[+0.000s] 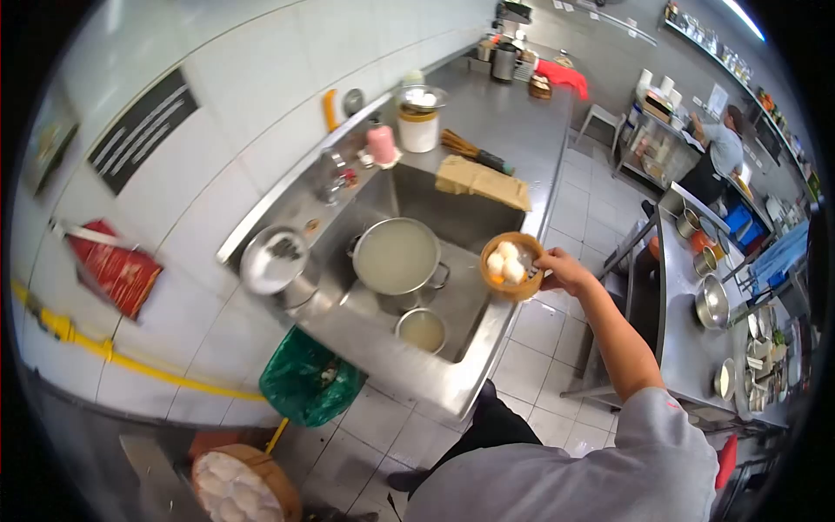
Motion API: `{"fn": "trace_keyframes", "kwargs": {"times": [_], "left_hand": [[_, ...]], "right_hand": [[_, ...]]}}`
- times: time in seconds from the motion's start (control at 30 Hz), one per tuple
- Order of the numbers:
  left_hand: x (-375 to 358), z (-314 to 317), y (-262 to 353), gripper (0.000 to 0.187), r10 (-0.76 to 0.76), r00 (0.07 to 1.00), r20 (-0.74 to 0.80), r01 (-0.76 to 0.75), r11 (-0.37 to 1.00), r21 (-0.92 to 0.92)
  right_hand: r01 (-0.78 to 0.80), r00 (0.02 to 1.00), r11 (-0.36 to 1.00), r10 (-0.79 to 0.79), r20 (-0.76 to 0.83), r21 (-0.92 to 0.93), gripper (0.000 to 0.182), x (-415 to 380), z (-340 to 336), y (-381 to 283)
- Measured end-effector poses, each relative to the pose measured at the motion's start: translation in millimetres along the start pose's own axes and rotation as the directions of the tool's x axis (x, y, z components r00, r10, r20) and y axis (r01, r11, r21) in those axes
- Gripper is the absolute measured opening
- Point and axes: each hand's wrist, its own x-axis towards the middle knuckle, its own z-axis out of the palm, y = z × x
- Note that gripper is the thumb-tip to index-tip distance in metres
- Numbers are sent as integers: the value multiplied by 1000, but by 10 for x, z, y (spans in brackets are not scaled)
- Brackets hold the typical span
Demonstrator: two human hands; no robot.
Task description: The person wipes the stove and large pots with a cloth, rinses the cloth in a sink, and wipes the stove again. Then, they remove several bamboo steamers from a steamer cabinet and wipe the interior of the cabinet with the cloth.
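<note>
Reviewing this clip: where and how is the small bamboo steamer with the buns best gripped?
Probably by the side wall of the bamboo steamer, coming from its right, where the right hand grips now. It is round, open-topped and full of buns, so a rim-and-wall pinch keeps it level.

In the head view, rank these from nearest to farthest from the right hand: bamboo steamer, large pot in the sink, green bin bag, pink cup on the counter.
1. Bamboo steamer, held in the right hand.
2. Large pot, in the sink to its left.
3. Pink cup, on the counter by the wall.
4. Green bin bag, on the floor below the sink.
</note>
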Motion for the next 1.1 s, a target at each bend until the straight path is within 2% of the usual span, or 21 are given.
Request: {"fn": "trace_keyframes", "kwargs": {"times": [0.1,0.13,0.2,0.3,0.33,0.37,0.43,0.47,0.5,0.53,0.57,0.6,0.63,0.67,0.73,0.83,0.87,0.9,0.97,1.03,1.1], "left_hand": [[22,960,-602,40,-153,959,238,187,974,-130],[-57,1298,-781,40,-222,951,214,250,961,-114],[-181,1922,-1093,40,-283,941,186,303,949,-86],[-267,2753,-1564,49,-392,834,389,414,910,29],[-286,2980,-1719,59,-420,797,433,436,897,68],[-404,3339,-1757,59,-418,802,427,427,901,79],[-630,4230,-1805,70,-377,771,514,314,926,208],[-607,4446,-1894,70,-382,770,512,311,924,222],[-533,4649,-2070,67,-389,725,569,339,920,196],[-470,4862,-2234,66,-390,676,626,371,913,169],[-447,5129,-2340,66,-411,645,644,398,900,176],[-426,5430,-2435,66,-426,615,664,423,888,178],[-442,5768,-2504,67,-416,605,679,395,897,197],[-441,6122,-2565,68,-408,594,693,368,904,217],[-283,6810,-2780,58,-426,560,711,354,899,259],[-288,8154,-2890,54,-347,458,818,302,927,223],[-206,8583,-3088,42,-326,520,790,228,944,240],[-231,9034,-3155,47,-283,500,818,189,958,215],[-325,9777,-3300,52,-287,600,747,104,954,283],[-227,10334,-3587,57,-360,549,754,101,925,368],[-380,10657,-3728,56,-374,701,607,129,904,408]], "right_hand": [[36,983,998,-25,-181,56,51,808,-816,-2],[61,962,995,-39,-272,76,50,1150,-1056,27],[52,960,988,-9,-281,143,49,1856,-1404,-73],[78,936,951,34,-350,299,49,2783,-1652,-412],[113,913,923,50,-405,368,49,3102,-1686,-532],[150,886,889,74,-458,434,50,3408,-1704,-615],[385,802,762,3,-597,521,52,3983,-1683,-623],[357,864,783,-69,-499,509,58,4057,-1670,-666],[340,900,881,-204,-385,328,63,4139,-1667,-652],[406,823,914,-365,-435,0,61,4211,-1559,-511],[344,821,848,-480,-309,-403,58,3981,-1500,-446],[295,872,788,-453,-185,-540,54,3943,-1410,-234],[258,834,552,-541,-106,-793,52,3722,-1297,-85],[182,804,251,-595,-3,-951,51,3476,-1204,-25],[214,818,337,-575,-20,-917,48,3270,-1202,-52],[177,828,293,-561,-19,-940,48,3279,-1202,-63],[142,828,266,-560,-33,-953,48,3318,-1193,-41],[141,830,262,-557,-30,-955,48,3304,-1209,-41],[197,804,323,-593,-35,-926,47,3270,-1205,-99],[208,790,310,-612,-27,-927,47,3315,-1200,-61],[202,786,314,-617,-38,-928,46,3307,-1201,-55]]}}
